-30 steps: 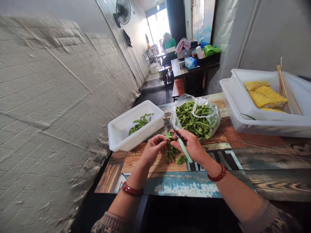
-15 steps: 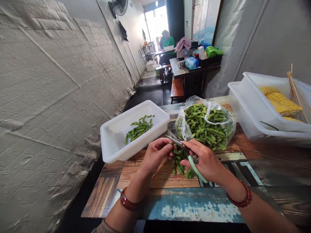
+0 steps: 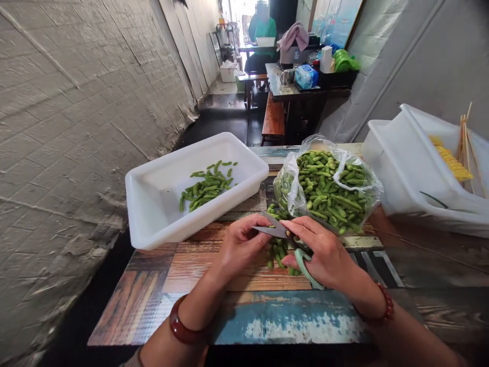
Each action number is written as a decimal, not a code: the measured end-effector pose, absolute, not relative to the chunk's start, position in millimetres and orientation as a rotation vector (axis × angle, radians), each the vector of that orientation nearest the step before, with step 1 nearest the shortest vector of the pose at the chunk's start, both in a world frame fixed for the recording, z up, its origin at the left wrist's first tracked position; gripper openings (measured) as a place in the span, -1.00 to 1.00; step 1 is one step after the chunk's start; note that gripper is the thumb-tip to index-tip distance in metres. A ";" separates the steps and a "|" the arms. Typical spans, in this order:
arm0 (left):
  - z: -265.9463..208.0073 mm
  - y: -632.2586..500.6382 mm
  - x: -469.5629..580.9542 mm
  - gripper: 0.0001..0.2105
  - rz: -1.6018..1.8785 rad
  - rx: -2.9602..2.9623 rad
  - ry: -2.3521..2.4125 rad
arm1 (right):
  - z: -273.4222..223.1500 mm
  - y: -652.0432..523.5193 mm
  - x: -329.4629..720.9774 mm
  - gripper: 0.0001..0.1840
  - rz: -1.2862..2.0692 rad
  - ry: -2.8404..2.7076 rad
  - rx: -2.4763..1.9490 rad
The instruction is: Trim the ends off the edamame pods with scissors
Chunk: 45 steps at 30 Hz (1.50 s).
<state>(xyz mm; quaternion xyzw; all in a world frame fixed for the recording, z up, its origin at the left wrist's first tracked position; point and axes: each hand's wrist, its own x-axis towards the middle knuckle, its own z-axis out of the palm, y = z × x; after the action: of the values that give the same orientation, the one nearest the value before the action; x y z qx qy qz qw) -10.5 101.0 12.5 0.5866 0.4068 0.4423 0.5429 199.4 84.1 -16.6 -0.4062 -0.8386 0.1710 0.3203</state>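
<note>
Left of the fingers (image 3: 301, 224), has edamame pods (image 3: 208, 191) in a white plastic tub (image 3: 155, 206). Curls left hand (image 3: 244, 240) beside open blades (image 3: 271, 231), cannot tell around what; grips green-handled scissors (image 3: 281, 232) in right hand (image 3: 321, 250). Just beyond, has more pods (image 3: 324, 186) in a clear bag (image 3: 293, 177).

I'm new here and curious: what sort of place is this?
Probably a small eatery: a plastic bag of green pods, yellow corn in a white tub, and a bench beside another table.

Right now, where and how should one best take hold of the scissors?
Hold the scissors by the green handle, probably best from the right, where the right hand is: the loop shape offers a grip, while the open blades point left, toward the left hand.
</note>
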 end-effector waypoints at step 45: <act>-0.2 108.3 -11.1 -0.70 1.094 0.742 0.765 | -24.7 84.6 195.7 -0.32 0.337 -2.199 -1.128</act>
<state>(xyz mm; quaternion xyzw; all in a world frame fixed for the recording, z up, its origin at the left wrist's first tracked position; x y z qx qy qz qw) -11.1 108.3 -0.2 0.3361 0.3463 0.4952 0.7224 195.7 84.6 -24.7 -0.4289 -0.8357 0.1281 0.3180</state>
